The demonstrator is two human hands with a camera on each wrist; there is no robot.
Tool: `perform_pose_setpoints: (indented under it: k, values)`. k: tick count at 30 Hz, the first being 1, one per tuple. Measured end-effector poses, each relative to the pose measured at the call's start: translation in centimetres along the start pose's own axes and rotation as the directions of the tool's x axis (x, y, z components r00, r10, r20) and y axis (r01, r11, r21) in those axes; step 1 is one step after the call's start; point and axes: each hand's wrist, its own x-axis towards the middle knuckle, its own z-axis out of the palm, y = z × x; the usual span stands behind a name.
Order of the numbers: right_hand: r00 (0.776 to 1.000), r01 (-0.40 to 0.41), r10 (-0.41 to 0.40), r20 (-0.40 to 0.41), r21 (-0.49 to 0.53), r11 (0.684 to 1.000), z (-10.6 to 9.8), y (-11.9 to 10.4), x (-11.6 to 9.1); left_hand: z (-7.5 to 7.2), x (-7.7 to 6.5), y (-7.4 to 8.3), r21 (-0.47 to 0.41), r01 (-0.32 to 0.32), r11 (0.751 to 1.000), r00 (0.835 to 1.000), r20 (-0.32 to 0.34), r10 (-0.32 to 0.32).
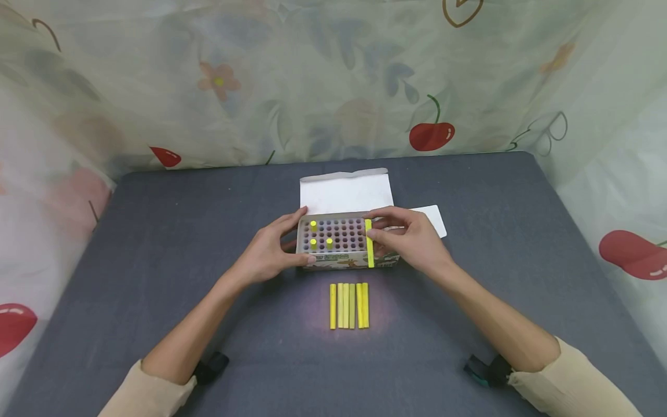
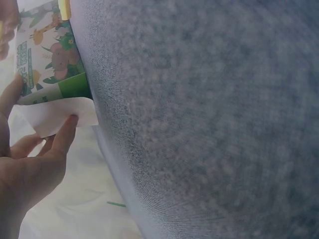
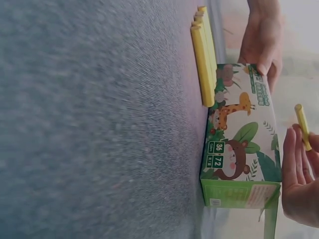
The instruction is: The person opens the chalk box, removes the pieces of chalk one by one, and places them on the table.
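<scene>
An opened cardboard box [image 3: 244,129] printed with cartoon animals lies on the table, its holed tray [image 1: 344,234] facing up. Three yellow stick ends [image 1: 329,243] stand in holes toward the left of the tray. My left hand [image 1: 268,249] holds the box's left end, thumb at the front corner and fingers at the back. Between thumb and fingers, my right hand [image 1: 411,234] pinches a slim yellow stick [image 3: 302,127] over the right end of the tray. In the left wrist view, left fingers touch a white end flap [image 2: 62,110].
Several yellow sticks [image 1: 346,306] lie in a row on the dark table cloth [image 1: 250,359], just in front of the box. The white lid [image 1: 346,194] is folded back behind the box, and a white side flap [image 1: 431,219] sticks out right. Patterned curtains [image 1: 333,87] surround the table.
</scene>
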Motion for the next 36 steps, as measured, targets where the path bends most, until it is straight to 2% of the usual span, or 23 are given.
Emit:
perform_pose_setpoints:
  k: [9, 20, 30, 36]
  values:
    - [0.996, -0.091, 0.091, 0.016, 0.010, 0.996, -0.5, 0.3, -1.9, 0.0, 0.0, 0.0, -0.005, -0.007, 1.000, 1.000, -0.001, 0.007]
    - [0.988, -0.144, 0.145, 0.054, -0.027, 0.989, -1.0, 1.7, -3.7, -0.1, 0.1, 0.0, 0.013, 0.001, 1.000, 1.000, -0.003, -0.001]
    - [0.978, -0.177, 0.174, 0.114, 0.016, 0.984, 0.1, 3.2, -4.7, -0.1, 0.1, 0.0, 0.011, 0.001, 1.000, 1.000, -0.001, -0.001]
    - [0.973, -0.202, 0.203, 0.111, -0.016, 0.979, 0.8, 4.5, -5.1, 0.0, 0.1, 0.0, 0.011, -0.002, 1.000, 1.000, 0.000, 0.002]
